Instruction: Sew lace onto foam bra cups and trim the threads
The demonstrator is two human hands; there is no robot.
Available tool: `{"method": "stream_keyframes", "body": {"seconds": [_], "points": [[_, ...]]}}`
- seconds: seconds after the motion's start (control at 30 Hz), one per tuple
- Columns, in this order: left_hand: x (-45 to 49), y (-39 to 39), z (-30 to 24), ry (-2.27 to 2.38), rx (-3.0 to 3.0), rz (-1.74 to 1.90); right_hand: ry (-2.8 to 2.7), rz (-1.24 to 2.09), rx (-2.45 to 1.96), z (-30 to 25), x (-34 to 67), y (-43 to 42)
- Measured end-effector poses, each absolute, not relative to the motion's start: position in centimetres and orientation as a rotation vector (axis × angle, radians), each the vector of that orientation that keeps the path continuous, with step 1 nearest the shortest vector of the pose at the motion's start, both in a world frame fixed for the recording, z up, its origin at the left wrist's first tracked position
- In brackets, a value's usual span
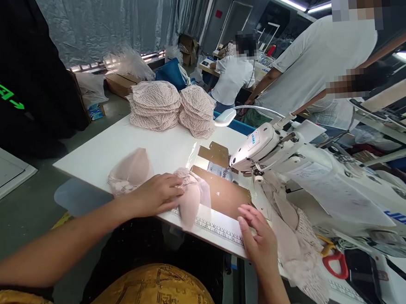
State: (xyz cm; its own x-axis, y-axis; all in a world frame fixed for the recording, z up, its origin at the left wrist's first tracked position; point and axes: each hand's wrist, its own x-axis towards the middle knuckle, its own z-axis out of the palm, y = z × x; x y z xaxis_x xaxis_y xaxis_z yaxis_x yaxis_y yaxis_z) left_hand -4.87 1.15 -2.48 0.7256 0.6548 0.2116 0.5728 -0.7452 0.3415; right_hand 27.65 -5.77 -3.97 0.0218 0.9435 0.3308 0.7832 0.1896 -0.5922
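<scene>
My left hand [159,193] is closed on the edge of a pale pink bra cup [190,204] with lace at its top. The cup lies at the front edge of the white table, its lower end overhanging a printed ruler strip [218,229]. Another bra cup [133,168], also lace-trimmed, lies just beyond my left wrist. My right hand [259,236] is at the table's front edge, fingers loosely curved and thumb apart, with nothing in it. Ahead stands a white sewing machine [258,143], its needle area over a brown plate [222,187].
Two stacks of lace cups [155,104] stand at the table's back. Sewn lace pieces [292,229] hang right of the machine. Red-handled scissors [336,265] and a dark phone [362,275] lie at the right. A lamp [225,118] reaches over the table. People in white shirts are beyond.
</scene>
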Motion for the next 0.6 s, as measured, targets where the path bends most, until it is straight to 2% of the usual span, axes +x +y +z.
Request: {"method": "stream_keyframes", "body": {"seconds": [0.13,0.23,0.47,0.6], "points": [[-2.8,1.3,-3.2,1.219,2.611,0.543,-1.472,1.078,-1.442,-3.2,23.4,-7.1],[-2.1,0.8,-2.8,1.199,2.424,0.773,-1.246,1.420,-1.321,-3.5,21.7,-7.5],[-0.8,-2.3,-1.6,1.152,2.047,1.346,-0.864,1.645,-1.057,-3.3,18.7,-7.2],[-0.6,-3.1,-2.2,1.131,2.217,1.607,-0.859,1.625,-0.900,-3.1,17.4,-7.2]]}}
